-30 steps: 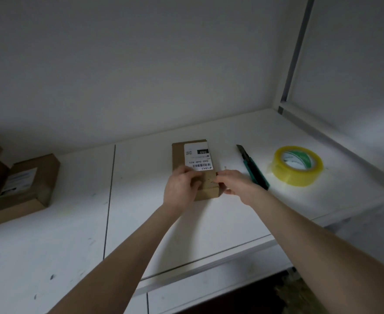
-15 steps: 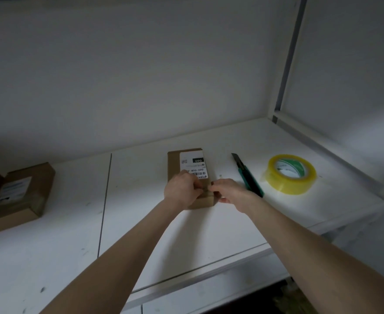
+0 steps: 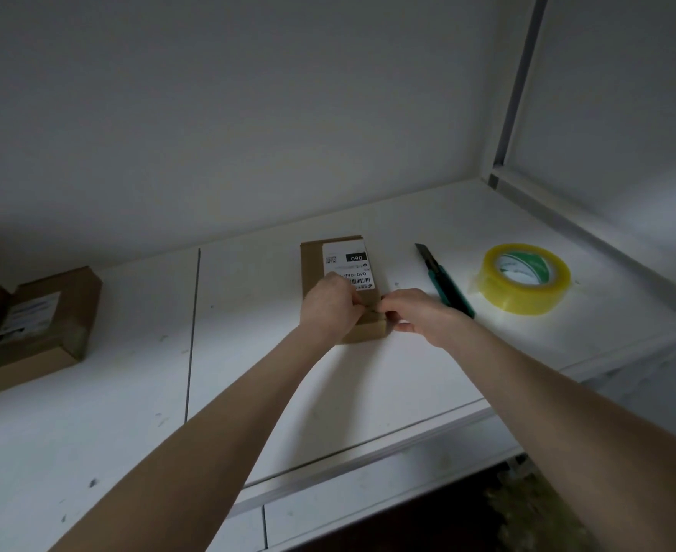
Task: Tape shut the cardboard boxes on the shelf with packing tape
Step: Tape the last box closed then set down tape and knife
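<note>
The white shelf fills the lower view. At its nine o'clock edge lies a labelled cardboard box against darker cartons that are cut off by the frame. The small cardboard box, the one being worked on, lies flat near the shelf's middle, its shipping label facing up. Well apart at its three o'clock sits the roll of yellowish packing tape, flat on its side. The green utility knife lies between roll and box, blade end toward twelve o'clock.

The left hand covers the box's six o'clock end, its fingers curled down onto the top. The right hand meets it from four o'clock, its thumb and forefinger pinched at the box's near edge. Whether a strip of tape is between them cannot be told.

This looks like closing or pressing down the near flap. Next would probably come a reach to three o'clock for the roll, while one hand keeps the flap down.
</note>
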`<state>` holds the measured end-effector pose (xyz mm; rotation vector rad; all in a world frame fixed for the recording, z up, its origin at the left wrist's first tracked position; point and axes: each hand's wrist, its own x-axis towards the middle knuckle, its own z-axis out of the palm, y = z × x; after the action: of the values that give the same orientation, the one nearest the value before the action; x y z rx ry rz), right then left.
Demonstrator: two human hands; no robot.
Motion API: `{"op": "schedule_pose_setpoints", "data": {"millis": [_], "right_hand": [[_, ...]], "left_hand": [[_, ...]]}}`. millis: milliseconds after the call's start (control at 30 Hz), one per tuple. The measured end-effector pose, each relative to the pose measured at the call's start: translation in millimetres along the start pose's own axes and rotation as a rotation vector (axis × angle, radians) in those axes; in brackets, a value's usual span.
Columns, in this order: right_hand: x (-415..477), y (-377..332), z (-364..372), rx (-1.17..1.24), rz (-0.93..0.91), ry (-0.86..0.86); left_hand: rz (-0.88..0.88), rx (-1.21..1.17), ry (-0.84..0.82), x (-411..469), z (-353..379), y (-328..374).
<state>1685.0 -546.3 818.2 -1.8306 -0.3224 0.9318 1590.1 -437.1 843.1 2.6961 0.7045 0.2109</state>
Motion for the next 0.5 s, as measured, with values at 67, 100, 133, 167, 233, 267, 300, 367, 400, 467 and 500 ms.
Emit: {"op": "schedule_pose_setpoints", "data": {"millis": [67,100,133,167,233,267,300,367,400,467,500], "right_hand": [[-0.9,-0.5,0.2,0.002,-0.001,-0.001],[-2.0,-1.0,0.3,0.010,-0.002,-0.001],[-2.4,-1.0,0.4,0.019,-0.005,-0.001],[-2.8,-1.0,0.4,0.025,-0.008,-0.002],[-2.7,-1.0,0.4,0.029,-0.010,-0.005],[-2.0,-0.7,0.4,0.024,-0.010,-0.005],[-1.5,-0.3,0.3,0.018,-0.010,-0.006],[0.0,0.6,0.0,0.008,-0.011,-0.009],[1.0,1.2,-0.2,0.007,-0.012,-0.012],[2.7,2.3,0.0,0.010,-0.011,-0.012],[3.3,2.8,0.0,0.014,-0.008,-0.005]], "left_hand": [[-0.018,0.070,-0.025,2.4,-1.4,5.7],[-0.019,0.090,-0.045,4.1,-1.6,7.3],[-0.021,0.096,-0.070,6.0,-1.3,7.9],[-0.023,0.095,-0.094,7.7,-1.3,8.1],[-0.037,0.073,-0.138,11.5,-1.3,6.5],[-0.049,0.055,-0.156,13.2,-1.0,5.1],[-0.058,0.041,-0.167,14.6,-1.2,4.2],[-0.074,0.042,-0.181,15.3,-1.0,3.6],[-0.076,0.053,-0.187,15.5,-0.4,3.7],[-0.074,0.079,-0.203,14.1,0.3,5.5],[-0.075,0.094,-0.210,13.0,0.1,6.9]]}}
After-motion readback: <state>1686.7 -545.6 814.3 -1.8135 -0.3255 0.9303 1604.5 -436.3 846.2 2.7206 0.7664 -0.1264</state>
